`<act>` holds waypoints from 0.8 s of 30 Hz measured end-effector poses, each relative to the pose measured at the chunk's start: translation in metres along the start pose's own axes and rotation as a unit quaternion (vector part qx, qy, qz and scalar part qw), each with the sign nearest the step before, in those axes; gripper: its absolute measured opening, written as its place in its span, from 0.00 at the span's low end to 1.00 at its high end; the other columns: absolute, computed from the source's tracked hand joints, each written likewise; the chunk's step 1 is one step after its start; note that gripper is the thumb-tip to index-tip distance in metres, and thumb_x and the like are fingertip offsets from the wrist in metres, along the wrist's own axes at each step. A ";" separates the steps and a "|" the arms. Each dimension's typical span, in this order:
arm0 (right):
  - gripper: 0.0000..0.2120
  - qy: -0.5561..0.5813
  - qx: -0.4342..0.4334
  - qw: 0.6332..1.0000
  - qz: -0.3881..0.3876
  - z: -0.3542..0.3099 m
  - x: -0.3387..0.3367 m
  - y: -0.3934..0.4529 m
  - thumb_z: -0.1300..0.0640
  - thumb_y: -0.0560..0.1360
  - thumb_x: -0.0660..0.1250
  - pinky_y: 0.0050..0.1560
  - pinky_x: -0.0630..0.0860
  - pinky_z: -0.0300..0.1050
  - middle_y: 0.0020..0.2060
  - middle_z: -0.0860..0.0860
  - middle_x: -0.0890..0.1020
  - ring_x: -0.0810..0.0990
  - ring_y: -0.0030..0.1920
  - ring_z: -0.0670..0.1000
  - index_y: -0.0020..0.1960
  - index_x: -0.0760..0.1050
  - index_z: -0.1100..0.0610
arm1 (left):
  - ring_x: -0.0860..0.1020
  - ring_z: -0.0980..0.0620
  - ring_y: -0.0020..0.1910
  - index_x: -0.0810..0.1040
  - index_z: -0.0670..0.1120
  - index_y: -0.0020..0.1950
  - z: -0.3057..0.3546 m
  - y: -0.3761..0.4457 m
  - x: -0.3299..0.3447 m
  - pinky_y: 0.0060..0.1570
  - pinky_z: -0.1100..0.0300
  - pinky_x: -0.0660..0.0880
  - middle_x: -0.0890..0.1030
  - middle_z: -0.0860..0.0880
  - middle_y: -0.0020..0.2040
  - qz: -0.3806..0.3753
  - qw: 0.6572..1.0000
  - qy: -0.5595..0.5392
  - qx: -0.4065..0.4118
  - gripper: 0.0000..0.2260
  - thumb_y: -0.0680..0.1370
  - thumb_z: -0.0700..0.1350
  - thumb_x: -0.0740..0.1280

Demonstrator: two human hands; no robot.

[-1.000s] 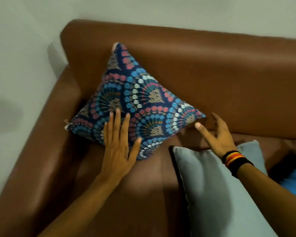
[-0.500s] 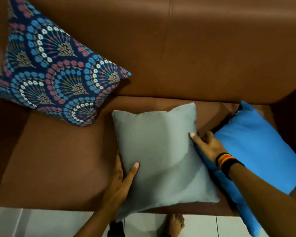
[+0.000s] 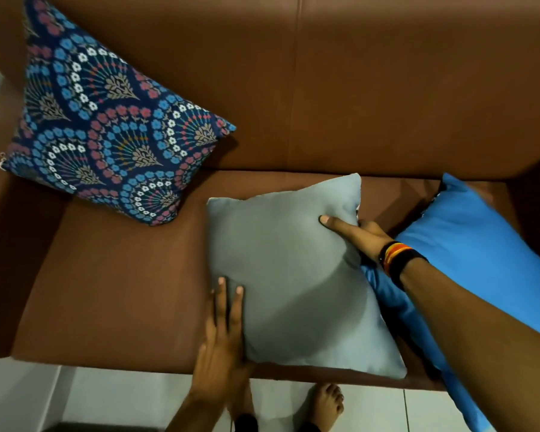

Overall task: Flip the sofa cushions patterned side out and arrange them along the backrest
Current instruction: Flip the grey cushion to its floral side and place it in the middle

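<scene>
The plain grey square fabric cushion (image 3: 296, 275) lies flat at the middle of the brown leather sofa seat (image 3: 122, 275). The left hand (image 3: 222, 344) pinches its 7 o'clock edge; the right hand (image 3: 356, 235) clasps the 2 o'clock edge. It looks light, soft and squashy, so opposite edges suit flipping it.

blue cushion (image 3: 468, 254): lower end cut by frame edge, left part hidden under grey cushion (image 3: 293, 275) | right hand (image 3: 360, 235): fingers hidden behind grey cushion | patterned cushion (image 3: 106, 135): top corner cropped
</scene>
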State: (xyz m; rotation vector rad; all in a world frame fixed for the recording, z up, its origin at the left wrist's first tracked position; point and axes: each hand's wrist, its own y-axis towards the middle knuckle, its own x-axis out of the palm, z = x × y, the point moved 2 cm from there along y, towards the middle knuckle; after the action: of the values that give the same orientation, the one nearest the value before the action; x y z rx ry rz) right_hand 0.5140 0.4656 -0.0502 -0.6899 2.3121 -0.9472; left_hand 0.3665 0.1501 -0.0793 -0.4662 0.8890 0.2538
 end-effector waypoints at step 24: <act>0.24 0.186 0.160 0.958 0.147 -0.051 -0.098 -0.018 0.62 0.90 0.53 0.16 0.68 0.32 0.12 0.44 0.73 0.75 0.14 0.43 0.36 0.70 0.54 | 0.77 0.67 0.57 0.81 0.57 0.71 0.136 0.213 -0.249 0.67 0.45 0.75 0.72 0.53 0.81 0.140 0.981 -0.113 0.071 0.38 0.74 0.79 0.55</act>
State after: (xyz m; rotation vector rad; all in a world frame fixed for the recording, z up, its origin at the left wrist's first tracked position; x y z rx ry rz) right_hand 0.5566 0.5397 0.0220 -0.0303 2.3973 -1.3532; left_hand 0.2225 0.3976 0.1309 -0.1737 0.7418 0.4890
